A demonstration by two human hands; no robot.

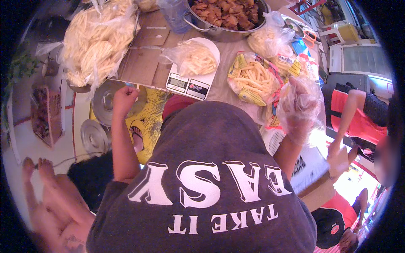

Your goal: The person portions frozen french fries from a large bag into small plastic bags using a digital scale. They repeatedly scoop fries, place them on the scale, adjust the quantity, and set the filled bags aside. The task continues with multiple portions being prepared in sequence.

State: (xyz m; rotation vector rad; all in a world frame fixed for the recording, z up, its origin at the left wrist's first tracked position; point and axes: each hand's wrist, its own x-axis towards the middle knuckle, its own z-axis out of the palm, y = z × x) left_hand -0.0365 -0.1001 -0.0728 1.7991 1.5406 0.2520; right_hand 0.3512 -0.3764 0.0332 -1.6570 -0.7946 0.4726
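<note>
My left hand [126, 97] hangs at the table's near edge with its fingers curled together. Small blue and pale bits show at its fingertips, too small to identify. A clear plastic bag or loose glove covers my right hand [298, 101], raised at the right beside an opened printed bag of French fries [254, 79]. Whether the right hand grips anything is hidden by the plastic's folds. Between my hands, a white digital kitchen scale [193, 86] bears a clear bag of pale fries [199, 60]. Its display is lit.
A large plastic-lined heap of fries [98, 44] fills the table's left. Behind the scale stands a metal pot of browned meat pieces [227, 15]. More bagged fries [269, 39] lie at right. Metal lids [95, 136] sit below left. Other people are at left and right.
</note>
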